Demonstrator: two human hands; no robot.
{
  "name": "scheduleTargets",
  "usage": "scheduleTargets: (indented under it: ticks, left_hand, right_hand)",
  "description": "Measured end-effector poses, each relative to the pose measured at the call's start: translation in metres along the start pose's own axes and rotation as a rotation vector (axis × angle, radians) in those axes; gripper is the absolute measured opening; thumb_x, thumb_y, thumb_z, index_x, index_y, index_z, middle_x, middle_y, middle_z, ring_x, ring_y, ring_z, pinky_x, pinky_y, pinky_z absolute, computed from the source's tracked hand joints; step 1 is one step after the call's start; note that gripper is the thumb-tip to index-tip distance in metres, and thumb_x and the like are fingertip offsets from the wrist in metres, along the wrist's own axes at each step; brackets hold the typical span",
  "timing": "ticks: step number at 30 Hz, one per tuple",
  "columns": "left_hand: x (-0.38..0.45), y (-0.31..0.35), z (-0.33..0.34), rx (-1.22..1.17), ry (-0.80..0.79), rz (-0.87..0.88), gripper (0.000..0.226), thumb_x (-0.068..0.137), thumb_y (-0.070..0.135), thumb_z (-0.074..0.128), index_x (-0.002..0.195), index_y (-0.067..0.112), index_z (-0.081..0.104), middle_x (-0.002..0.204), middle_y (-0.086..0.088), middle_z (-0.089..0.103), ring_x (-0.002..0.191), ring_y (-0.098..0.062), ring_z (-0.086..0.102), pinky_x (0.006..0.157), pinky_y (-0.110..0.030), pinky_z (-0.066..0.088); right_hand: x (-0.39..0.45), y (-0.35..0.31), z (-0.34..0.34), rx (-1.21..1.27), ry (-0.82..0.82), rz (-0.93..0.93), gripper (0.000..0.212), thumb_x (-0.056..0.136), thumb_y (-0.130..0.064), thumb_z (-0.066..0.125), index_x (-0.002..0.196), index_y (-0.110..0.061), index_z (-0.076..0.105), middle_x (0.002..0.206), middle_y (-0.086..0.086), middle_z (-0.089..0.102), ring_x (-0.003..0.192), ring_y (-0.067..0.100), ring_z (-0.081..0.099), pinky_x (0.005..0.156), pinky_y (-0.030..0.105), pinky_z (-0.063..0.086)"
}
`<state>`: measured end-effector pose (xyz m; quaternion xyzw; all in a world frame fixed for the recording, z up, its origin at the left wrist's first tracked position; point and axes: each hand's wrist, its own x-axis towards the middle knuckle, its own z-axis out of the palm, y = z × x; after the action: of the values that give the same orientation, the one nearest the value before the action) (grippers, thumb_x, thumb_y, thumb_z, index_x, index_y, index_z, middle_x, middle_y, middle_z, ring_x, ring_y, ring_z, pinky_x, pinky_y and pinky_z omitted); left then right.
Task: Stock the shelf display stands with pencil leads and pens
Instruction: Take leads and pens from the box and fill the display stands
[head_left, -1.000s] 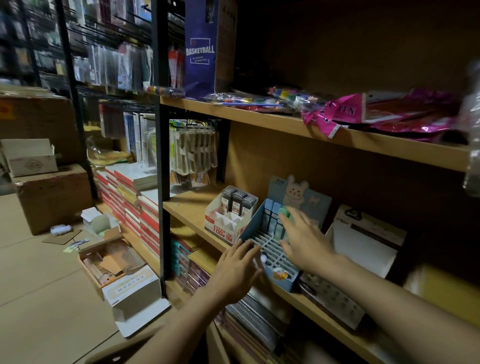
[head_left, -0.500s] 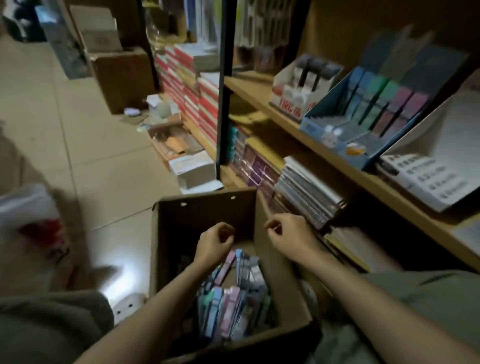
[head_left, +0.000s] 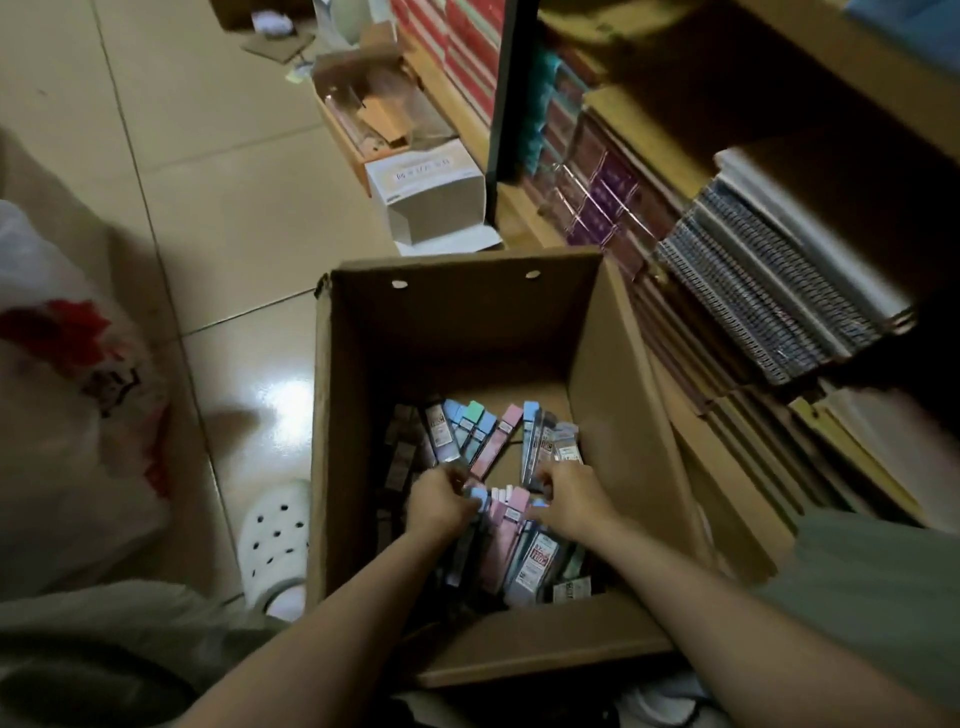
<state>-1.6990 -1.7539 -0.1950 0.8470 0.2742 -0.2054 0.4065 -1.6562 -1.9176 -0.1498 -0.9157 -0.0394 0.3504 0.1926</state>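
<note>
I see a white perforated clog (head_left: 278, 540) on the tiled floor (head_left: 208, 208), a white plastic bag (head_left: 67, 415) left of it — and spiral notebooks (head_left: 769, 296) stacked on the low shelf.

both hands (head_left: 439, 501) low, fingers curled, forearms converging

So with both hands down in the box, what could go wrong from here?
1. Both hands, left and right, dig into loosely piled packs; a big handful may spill.
2. The box is deep and dim, so colours or types might get mixed.
3. The shelf overhangs close by; rising could knock it.
</note>
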Motion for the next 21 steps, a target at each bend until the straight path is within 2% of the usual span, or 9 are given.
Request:
scheduleTargets:
  ticks: [2,5,8,12,15,18,21]
  left_hand:
    - [0.003,-0.004,0.007,0.015,-0.003,-0.009,0.024,0.077,0.019,0.08,0.097,0.019,0.068,0.11,-0.001,0.065,0.091,-0.012,0.06,0.078,-0.024,0.05]
    - [0.006,-0.006,0.015,0.079,0.018,0.003,0.035,0.077,0.022,0.08,0.109,0.019,0.067,0.124,-0.003,0.051,0.111,-0.02,0.055,0.092,-0.03,0.048]
    - [0.006,-0.007,0.02,0.109,0.051,0.036,0.029,0.078,0.021,0.078,0.105,0.019,0.069,0.123,-0.003,0.051,0.102,-0.014,0.052,0.088,-0.026,0.047]
    - [0.008,-0.007,0.021,0.071,0.073,0.025,0.02,0.078,0.022,0.079,0.094,0.015,0.07,0.117,-0.002,0.053,0.095,-0.014,0.053,0.085,-0.028,0.047]
    - [0.007,-0.004,0.02,0.006,0.101,0.024,0.014,0.083,0.021,0.074,0.088,0.017,0.062,0.113,-0.004,0.055,0.093,-0.014,0.053,0.087,-0.031,0.05]
    - [0.006,0.002,0.019,-0.08,0.117,0.077,0.013,0.09,0.022,0.065,0.096,0.018,0.054,0.1,-0.003,0.063,0.086,-0.016,0.063,0.076,-0.035,0.057]
    - [0.005,0.007,0.016,-0.171,0.094,0.142,0.011,0.096,0.025,0.055,0.099,0.021,0.045,0.089,0.0,0.067,0.075,-0.014,0.066,0.064,-0.036,0.057]
  right_hand:
    - [0.002,0.004,0.009,-0.069,-0.048,0.009,0.044,0.072,-0.033,0.085,0.107,-0.014,0.065,0.106,0.001,0.064,0.099,0.02,0.062,0.085,0.037,0.053]
    - [0.004,0.012,0.012,-0.242,-0.064,0.034,0.062,0.063,-0.042,0.088,0.112,-0.018,0.06,0.115,0.001,0.057,0.106,0.021,0.057,0.085,0.035,0.052]
    - [0.004,0.019,0.014,-0.322,-0.054,0.015,0.068,0.063,-0.041,0.088,0.117,-0.016,0.057,0.12,0.004,0.052,0.112,0.022,0.052,0.089,0.034,0.049]
    - [0.007,0.023,0.016,-0.273,0.005,-0.004,0.047,0.076,-0.034,0.082,0.114,-0.014,0.064,0.121,0.005,0.055,0.109,0.023,0.056,0.089,0.035,0.05]
    - [0.007,0.027,0.016,-0.223,0.045,-0.016,0.037,0.08,-0.029,0.078,0.112,-0.017,0.064,0.12,0.005,0.056,0.106,0.023,0.056,0.087,0.034,0.049]
    - [0.005,0.03,0.018,-0.178,0.001,-0.013,0.049,0.077,-0.035,0.081,0.118,-0.019,0.059,0.123,0.003,0.053,0.111,0.022,0.054,0.09,0.032,0.047]
    - [0.003,0.029,0.021,-0.166,-0.01,0.002,0.055,0.073,-0.034,0.084,0.119,-0.02,0.057,0.124,0.003,0.054,0.115,0.022,0.052,0.094,0.034,0.046]
